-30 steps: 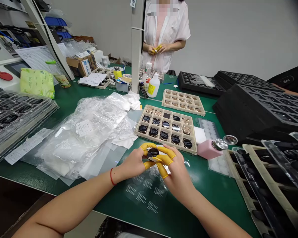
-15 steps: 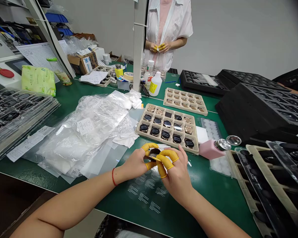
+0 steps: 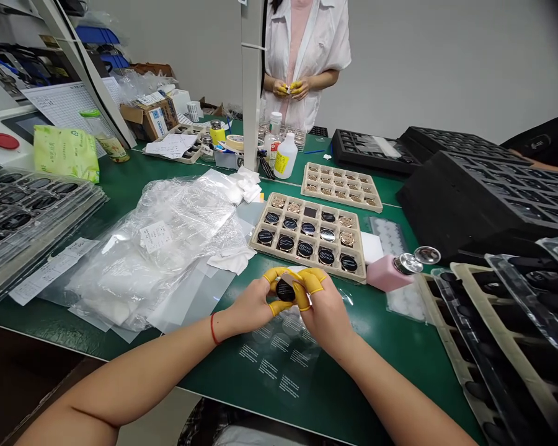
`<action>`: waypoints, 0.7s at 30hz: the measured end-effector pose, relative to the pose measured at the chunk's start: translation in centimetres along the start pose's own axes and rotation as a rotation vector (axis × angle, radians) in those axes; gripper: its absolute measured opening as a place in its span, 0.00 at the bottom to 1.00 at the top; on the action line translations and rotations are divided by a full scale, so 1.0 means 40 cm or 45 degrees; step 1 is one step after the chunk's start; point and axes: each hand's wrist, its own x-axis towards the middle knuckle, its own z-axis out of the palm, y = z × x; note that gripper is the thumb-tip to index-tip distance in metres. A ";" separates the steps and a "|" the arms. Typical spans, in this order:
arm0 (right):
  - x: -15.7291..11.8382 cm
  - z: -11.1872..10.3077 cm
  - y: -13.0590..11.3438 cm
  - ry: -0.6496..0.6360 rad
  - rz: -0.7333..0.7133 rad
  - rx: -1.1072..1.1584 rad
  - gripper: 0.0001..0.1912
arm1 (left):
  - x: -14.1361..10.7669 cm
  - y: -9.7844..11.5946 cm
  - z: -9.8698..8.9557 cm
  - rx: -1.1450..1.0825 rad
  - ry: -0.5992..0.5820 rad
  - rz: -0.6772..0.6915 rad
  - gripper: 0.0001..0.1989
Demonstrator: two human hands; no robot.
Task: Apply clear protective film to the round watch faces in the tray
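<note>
A round watch head [image 3: 285, 292] with a dark face is pinched by its edge between the yellow-covered fingertips of my left hand [image 3: 250, 305]. My right hand [image 3: 326, 311], in yellow finger cots too, presses a small flat greyish-beige piece [image 3: 288, 278] against the upper part of that face; its exact kind is unclear. Beneath both hands lies clear film [image 3: 279, 371] printed with white text in round patches. Just beyond them is a beige tray [image 3: 360, 254] of watch heads, several with dark text-covered faces, some showing gold-coloured parts.
Crumpled plastic bags [image 3: 134, 260] cover the left. A pink pump bottle [image 3: 387, 273] stands right of the tray, near leaning stacked trays [image 3: 465, 334] and black foam trays [image 3: 460, 210]. Behind are a second beige tray [image 3: 376, 201] and a white bottle [image 3: 286, 155]. A co-worker [image 3: 302, 62] stands opposite.
The watch head has turned so its dark face shows more towards me. My right fingers have shifted up with the flat piece, now lying over the upper face. The whole view has shifted slightly.
</note>
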 end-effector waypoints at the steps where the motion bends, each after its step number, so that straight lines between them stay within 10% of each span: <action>1: 0.000 0.000 0.005 -0.006 0.017 0.010 0.10 | 0.000 -0.001 0.001 0.003 -0.007 -0.007 0.20; 16: 0.020 -0.046 0.081 -0.109 0.444 0.259 0.11 | 0.016 -0.023 0.009 -0.262 -0.040 -0.180 0.24; 21: 0.006 -0.058 0.151 -0.249 0.527 -0.046 0.12 | 0.026 -0.032 -0.004 -0.285 -0.074 -0.276 0.27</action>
